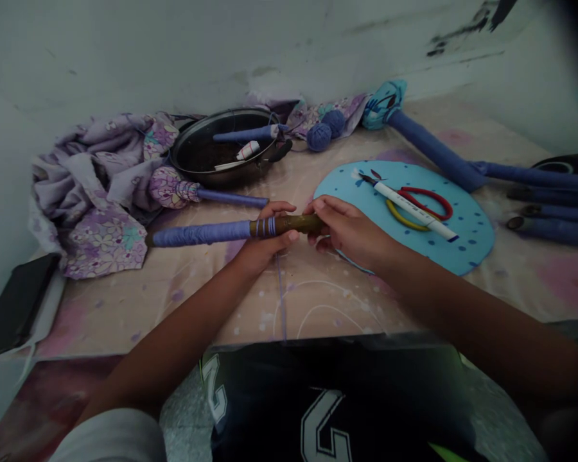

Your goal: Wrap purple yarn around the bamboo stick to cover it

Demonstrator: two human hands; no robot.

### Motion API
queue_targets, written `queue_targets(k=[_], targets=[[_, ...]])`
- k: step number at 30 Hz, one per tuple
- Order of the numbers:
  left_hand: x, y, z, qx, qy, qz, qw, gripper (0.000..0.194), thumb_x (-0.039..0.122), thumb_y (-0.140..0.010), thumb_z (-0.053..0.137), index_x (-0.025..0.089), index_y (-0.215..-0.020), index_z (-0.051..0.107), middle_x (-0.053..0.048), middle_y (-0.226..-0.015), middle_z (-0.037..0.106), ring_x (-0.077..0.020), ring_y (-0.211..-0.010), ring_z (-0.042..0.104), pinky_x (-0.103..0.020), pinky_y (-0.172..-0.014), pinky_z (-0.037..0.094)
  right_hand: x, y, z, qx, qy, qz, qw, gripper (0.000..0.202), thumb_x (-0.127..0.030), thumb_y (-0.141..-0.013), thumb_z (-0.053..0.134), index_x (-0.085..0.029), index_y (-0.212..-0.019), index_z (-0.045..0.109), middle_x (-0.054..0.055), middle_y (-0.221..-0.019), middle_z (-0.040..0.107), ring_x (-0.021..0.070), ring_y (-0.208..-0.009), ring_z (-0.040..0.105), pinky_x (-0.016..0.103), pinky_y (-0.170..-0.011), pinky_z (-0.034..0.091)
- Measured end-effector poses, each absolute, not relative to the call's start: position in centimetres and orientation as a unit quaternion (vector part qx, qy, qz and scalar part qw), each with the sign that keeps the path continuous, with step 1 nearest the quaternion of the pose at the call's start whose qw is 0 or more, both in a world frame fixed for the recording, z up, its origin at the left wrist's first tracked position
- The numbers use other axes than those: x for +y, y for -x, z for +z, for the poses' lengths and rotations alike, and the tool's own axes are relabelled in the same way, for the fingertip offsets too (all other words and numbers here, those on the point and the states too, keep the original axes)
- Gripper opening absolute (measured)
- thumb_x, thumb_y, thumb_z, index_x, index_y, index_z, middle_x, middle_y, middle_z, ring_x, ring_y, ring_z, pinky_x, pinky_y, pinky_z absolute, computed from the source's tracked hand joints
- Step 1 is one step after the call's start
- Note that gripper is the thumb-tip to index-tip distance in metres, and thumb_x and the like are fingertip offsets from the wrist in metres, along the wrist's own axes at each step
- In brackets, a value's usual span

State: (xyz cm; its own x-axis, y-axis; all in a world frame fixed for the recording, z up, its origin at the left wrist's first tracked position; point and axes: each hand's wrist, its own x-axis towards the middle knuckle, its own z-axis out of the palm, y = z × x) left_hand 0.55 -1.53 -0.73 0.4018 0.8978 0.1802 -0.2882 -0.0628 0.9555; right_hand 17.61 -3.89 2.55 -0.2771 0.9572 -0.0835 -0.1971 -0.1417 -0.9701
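A brown stick (289,224), wrapped in blue-purple yarn over its left part (202,234), lies level across both hands above the table. My left hand (268,239) is closed around it at the last, loosely spaced turns of yarn, thumb in front and fingers behind. My right hand (343,224) grips the bare right end between thumb and fingers. From the wrapped part a strand of yarn (282,295) hangs down over the table's front edge. The stick's far left tip rests near the floral cloth.
A black pan (187,154) holds a wrapped stick and a white roll. Behind it sit two yarn balls (318,136). On a blue spotted mat (472,237) lie scissors (443,204) and a white marker (409,206). Wrapped sticks (559,228) are at right, a phone-like black case (17,301) at left.
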Motion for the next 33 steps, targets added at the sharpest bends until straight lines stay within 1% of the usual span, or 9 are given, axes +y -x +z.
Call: queue_targets(k=[3, 6, 10, 14, 17, 20, 23, 27, 33], targets=[[-1.66, -0.5, -0.72, 0.295, -0.542, 0.486, 0.619, 0.04, 0.027, -0.061, 0.079, 0.023, -0.09, 0.05, 0.007, -0.067, 0.05, -0.005, -0.053, 0.044, -0.018, -0.045, 0.028, -3.67, -17.18, 2.12, -0.459, 0.434, 0.664, 0.4, 0.024, -0.044, -0.09, 0.045, -0.022, -0.082, 0.05, -0.003, -0.054, 0.054, 0.008, -0.038, 0.045, 0.018, -0.035, 0.029], [-1.81, -0.52, -0.57, 0.301, -0.546, 0.473, 0.623, 0.037, 0.023, -0.061, 0.078, 0.021, -0.085, 0.05, 0.007, -0.068, 0.05, -0.004, -0.054, 0.044, -0.017, -0.047, 0.03, -3.48, -17.06, 1.81, -0.422, 0.448, 0.701, 0.361, 0.025, -0.043, -0.09, 0.044, -0.021, -0.079, 0.048, -0.003, -0.047, 0.051, 0.0074, -0.034, 0.04, 0.018, -0.032, 0.023], [-1.8, -0.57, -0.47, 0.275, -0.553, 0.468, 0.632, 0.039, 0.023, -0.06, 0.079, 0.021, -0.088, 0.052, 0.005, -0.074, 0.055, -0.0053, -0.061, 0.05, -0.017, -0.051, 0.033, -3.48, -17.27, 1.91, -0.429, 0.406, 0.684, 0.427, 0.013, -0.029, -0.078, 0.061, -0.02, -0.078, 0.052, -0.002, -0.06, 0.056, 0.0087, -0.05, 0.051, 0.018, -0.042, 0.037], [-1.67, -0.5, -0.61, 0.252, -0.569, 0.446, 0.644, 0.04, 0.031, -0.062, 0.078, 0.022, -0.093, 0.054, 0.001, -0.08, 0.059, -0.007, -0.062, 0.052, -0.018, -0.049, 0.033, -3.65, -17.37, 2.04, -0.454, 0.372, 0.647, 0.487, 0.017, -0.017, -0.066, 0.067, -0.021, -0.077, 0.055, -0.003, -0.078, 0.057, 0.0116, -0.074, 0.056, 0.023, -0.057, 0.048], [-1.65, -0.46, -0.68, 0.242, -0.573, 0.446, 0.644, 0.037, 0.031, -0.063, 0.077, 0.022, -0.091, 0.056, 0.002, -0.077, 0.059, -0.0065, -0.06, 0.051, -0.018, -0.051, 0.035, -3.71, -17.31, 2.09, -0.43, 0.382, 0.661, 0.483, 0.013, -0.025, -0.072, 0.065, -0.022, -0.078, 0.054, -0.002, -0.078, 0.056, 0.0127, -0.071, 0.057, 0.023, -0.054, 0.048], [-1.63, -0.46, -0.66, 0.237, -0.569, 0.436, 0.656, 0.037, 0.033, -0.063, 0.078, 0.021, -0.089, 0.056, 0.001, -0.078, 0.06, -0.0083, -0.065, 0.055, -0.019, -0.051, 0.036, -3.65, -17.24, 2.07, -0.419, 0.406, 0.684, 0.437, 0.017, -0.039, -0.082, 0.055, -0.023, -0.088, 0.055, 0.0, -0.069, 0.058, 0.0121, -0.053, 0.055, 0.022, -0.041, 0.041], [-1.5, -0.39, -0.69, 0.229, -0.563, 0.425, 0.67, 0.037, 0.033, -0.063, 0.078, 0.02, -0.09, 0.057, 0.002, -0.075, 0.059, -0.0062, -0.059, 0.052, -0.018, -0.048, 0.033, -3.54, -17.17, 1.92, -0.442, 0.427, 0.677, 0.406, 0.016, -0.035, -0.082, 0.056, -0.019, -0.079, 0.055, -0.001, -0.057, 0.053, 0.0094, -0.044, 0.048, 0.021, -0.038, 0.034], [-1.37, -0.28, -0.76, 0.218, -0.535, 0.434, 0.692, 0.037, 0.031, -0.064, 0.077, 0.023, -0.093, 0.055, 0.007, -0.066, 0.05, -0.0021, -0.044, 0.037, -0.018, -0.04, 0.023, -3.5, -17.28, 1.81, -0.463, 0.39, 0.648, 0.462, 0.013, -0.026, -0.073, 0.065, -0.019, -0.076, 0.054, -0.003, -0.067, 0.053, 0.0082, -0.055, 0.048, 0.023, -0.05, 0.041], [-1.53, -0.3, -0.89, 0.241, -0.55, 0.438, 0.669, 0.038, 0.028, -0.063, 0.078, 0.022, -0.093, 0.055, 0.004, -0.071, 0.055, -0.0041, -0.052, 0.044, -0.018, -0.043, 0.027, -3.73, -17.63, 2.34, -0.462, 0.347, 0.632, 0.516, 0.022, -0.014, -0.063, 0.07, -0.021, -0.075, 0.052, -0.002, -0.084, 0.056, 0.011, -0.077, 0.055, 0.025, -0.068, 0.045]])
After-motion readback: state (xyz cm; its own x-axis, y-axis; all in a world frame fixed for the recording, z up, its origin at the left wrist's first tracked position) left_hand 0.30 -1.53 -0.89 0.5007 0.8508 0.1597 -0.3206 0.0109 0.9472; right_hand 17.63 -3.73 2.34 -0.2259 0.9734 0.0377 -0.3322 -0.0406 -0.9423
